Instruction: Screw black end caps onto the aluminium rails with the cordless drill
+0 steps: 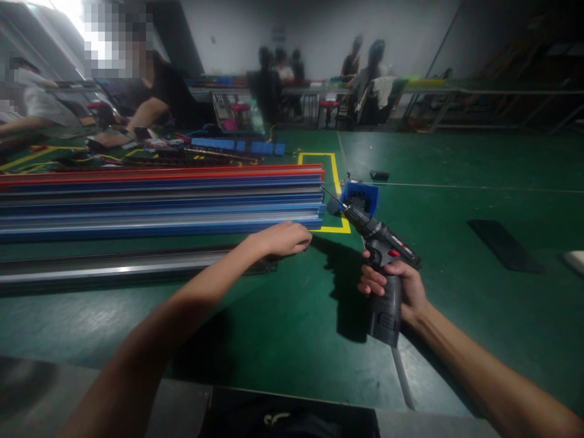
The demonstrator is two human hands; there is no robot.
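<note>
My right hand (pixel 396 284) is wrapped round the handle of a black cordless drill (pixel 381 243) with red marks, its bit pointing up and left toward the ends of the rails. My left hand (pixel 279 239) reaches forward with fingers curled together at the near end of a stack of long blue, grey and red rails (pixel 159 204) lying on the green floor; what the fingers pinch is hidden. A separate dark grey rail (pixel 114 266) lies in front of the stack, just under my left wrist. A small blue block (pixel 360 196) sits behind the drill's tip.
A yellow taped rectangle (pixel 336 176) marks the floor behind the rail ends. A black flat mat (pixel 504 244) lies at the right, a small dark object (pixel 379 175) farther back. A person sits at the left among cables; other people sit at tables in the background.
</note>
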